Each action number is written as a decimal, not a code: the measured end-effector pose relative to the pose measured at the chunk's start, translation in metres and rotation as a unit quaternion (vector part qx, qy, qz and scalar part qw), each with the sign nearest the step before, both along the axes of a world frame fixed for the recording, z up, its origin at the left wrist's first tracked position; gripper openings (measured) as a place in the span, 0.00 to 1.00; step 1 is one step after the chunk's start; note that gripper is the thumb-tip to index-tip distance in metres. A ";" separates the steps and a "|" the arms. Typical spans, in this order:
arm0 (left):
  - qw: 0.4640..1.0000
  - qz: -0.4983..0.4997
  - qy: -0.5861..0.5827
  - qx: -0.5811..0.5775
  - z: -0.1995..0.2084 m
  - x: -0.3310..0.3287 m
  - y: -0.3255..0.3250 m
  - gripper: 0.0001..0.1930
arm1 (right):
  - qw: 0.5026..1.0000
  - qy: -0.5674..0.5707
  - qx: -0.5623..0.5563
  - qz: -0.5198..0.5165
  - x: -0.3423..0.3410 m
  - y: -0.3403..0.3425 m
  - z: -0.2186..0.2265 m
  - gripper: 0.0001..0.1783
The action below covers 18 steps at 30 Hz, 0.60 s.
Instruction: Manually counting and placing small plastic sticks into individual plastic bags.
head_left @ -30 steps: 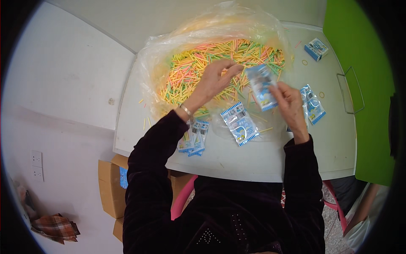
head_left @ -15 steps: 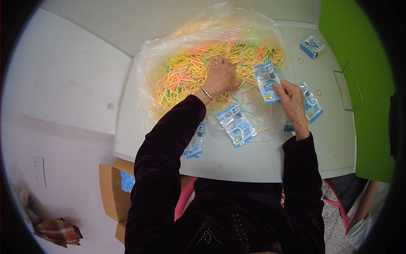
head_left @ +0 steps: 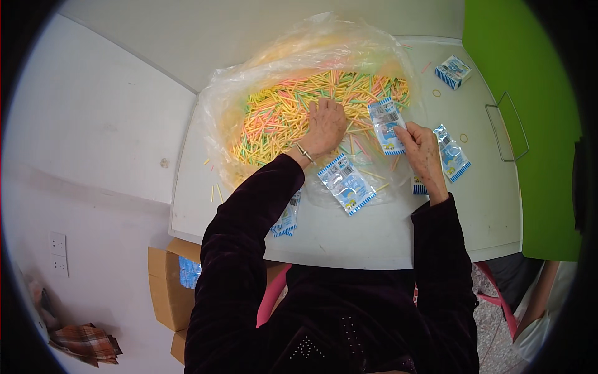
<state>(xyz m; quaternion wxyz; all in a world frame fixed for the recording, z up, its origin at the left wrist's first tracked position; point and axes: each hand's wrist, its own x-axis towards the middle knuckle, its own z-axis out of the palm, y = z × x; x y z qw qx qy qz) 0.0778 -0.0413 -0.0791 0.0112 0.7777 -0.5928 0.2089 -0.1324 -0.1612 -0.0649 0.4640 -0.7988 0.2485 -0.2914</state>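
Note:
A heap of thin pastel sticks (head_left: 283,118), yellow, pink and green, fills a clear plastic bag (head_left: 224,93) lying open on the table. My left hand (head_left: 325,129) rests on the heap, back upward, its fingers bent down among the sticks; what lies under them is hidden. Between thumb and fingers my right hand (head_left: 421,146) pinches a blue-and-white packet (head_left: 386,124) by its right edge, over the bag's right side. Another such packet (head_left: 346,184) lies flat on the bag's near edge, just below my left hand.
More packets (head_left: 285,218) lie partly under my left forearm, and another packet (head_left: 452,153) lies right of my right hand. A bundled packet stack (head_left: 453,72), rubber bands (head_left: 463,138) and a wire stand (head_left: 507,128) are at the right. A cardboard box (head_left: 163,287) stands below the table's left edge.
My left hand has drawn slightly toward me over the sticks. My right hand still holds the packet in nearly the same place. The whole view has shifted a little.

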 end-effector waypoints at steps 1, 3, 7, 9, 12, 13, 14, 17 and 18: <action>1.000 0.007 0.018 -0.015 -0.001 0.002 0.001 0.10 | 1.000 0.014 0.005 0.003 0.001 0.000 -0.001 0.20; 0.999 0.011 0.035 -0.032 -0.001 0.010 0.009 0.10 | 1.000 0.010 -0.015 0.005 0.004 0.004 0.000 0.20; 0.980 0.050 0.190 -0.030 0.012 0.012 0.012 0.11 | 0.998 0.028 -0.061 0.013 0.000 0.006 0.005 0.18; 0.958 0.062 0.275 -0.049 0.026 0.016 0.014 0.10 | 0.998 0.022 -0.051 0.010 0.001 0.006 0.004 0.18; 0.868 0.026 0.474 -0.142 0.049 0.010 0.023 0.10 | 1.000 0.010 -0.012 -0.003 0.003 0.003 -0.002 0.18; 0.787 -0.023 0.578 -0.213 0.056 0.006 0.025 0.11 | 1.000 0.004 0.016 -0.012 0.004 0.004 -0.001 0.18; 0.788 -0.024 0.577 -0.215 0.063 0.003 0.025 0.11 | 1.000 0.002 0.014 -0.011 0.004 0.006 0.000 0.18; 0.502 0.009 0.822 -0.267 0.072 -0.003 0.027 0.11 | 0.964 -0.143 0.222 0.031 0.013 0.029 0.010 0.14; 0.443 0.001 0.852 -0.278 0.071 -0.005 0.029 0.10 | 0.909 -0.219 0.351 0.042 0.023 0.044 0.016 0.12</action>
